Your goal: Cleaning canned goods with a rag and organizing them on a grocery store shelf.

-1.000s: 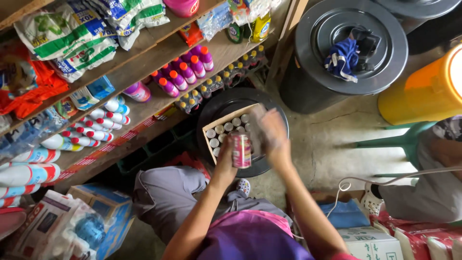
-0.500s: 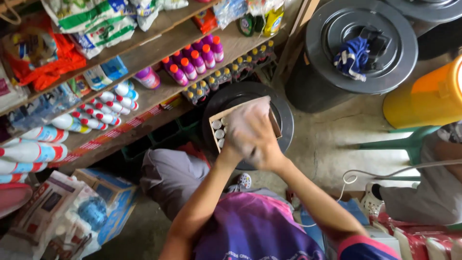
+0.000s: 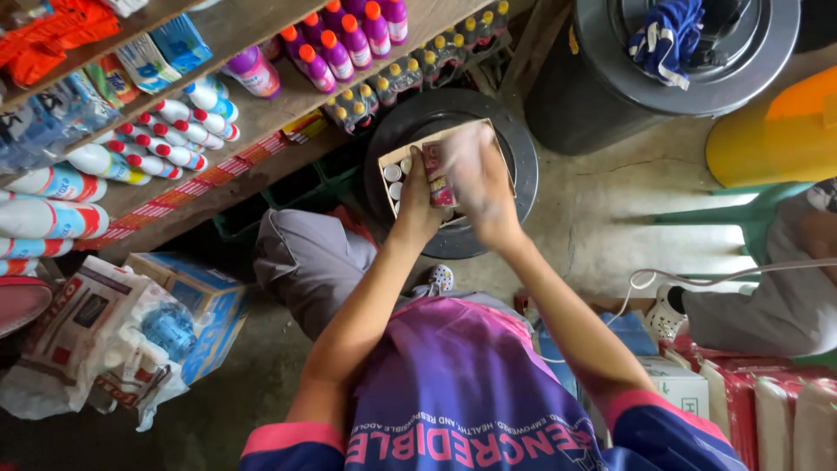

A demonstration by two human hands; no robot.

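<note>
Head view: the left hand [image 3: 417, 202] is closed around a small red can [image 3: 435, 174], upright above the cardboard box [image 3: 390, 158] of cans. The right hand [image 3: 478, 174], blurred, covers its right side; grip unclear.

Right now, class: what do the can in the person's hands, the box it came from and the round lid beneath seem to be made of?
Can: likely metal, with a red printed label wrapped around it. Box: cardboard, tan matte walls with thin raw edges. Round lid: probably moulded plastic, dark with a dull sheen and ridged rings. Left hand holds the can; right hand is motion-blurred.
</note>
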